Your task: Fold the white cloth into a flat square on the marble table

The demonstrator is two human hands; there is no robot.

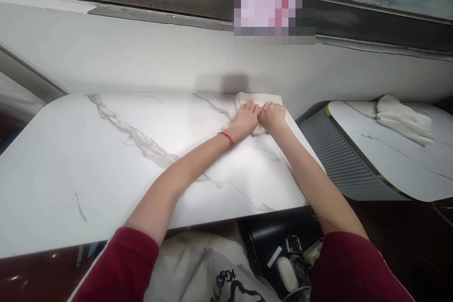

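While the white table (pixel 116 193) fills most of the view, a second table (pixel 396 165) stands right. A cloth (pixel 264 97) lies at the first's far right. Right hand (pixel 273 116): curled onto it, holding; left hand (pixel 248 115): laid on it, grip cannot be told. Paired, probably for firmer pressure. Below the near edge: white case (pixel 287 273), contents hidden; surrounding container unclear.

Right of centre, a cloth (pixel 262 98) is showing plain cream, and the tabletop (pixel 106 174) is carrying grey-beige marble veins on white. Dark red sleeves (pixel 129 255) are colouring the frame's bottom, a bracelet (pixel 230 141) is glowing red mid-frame, and grey ribbing is striping the right-hand cabinet (pixel 336 155).
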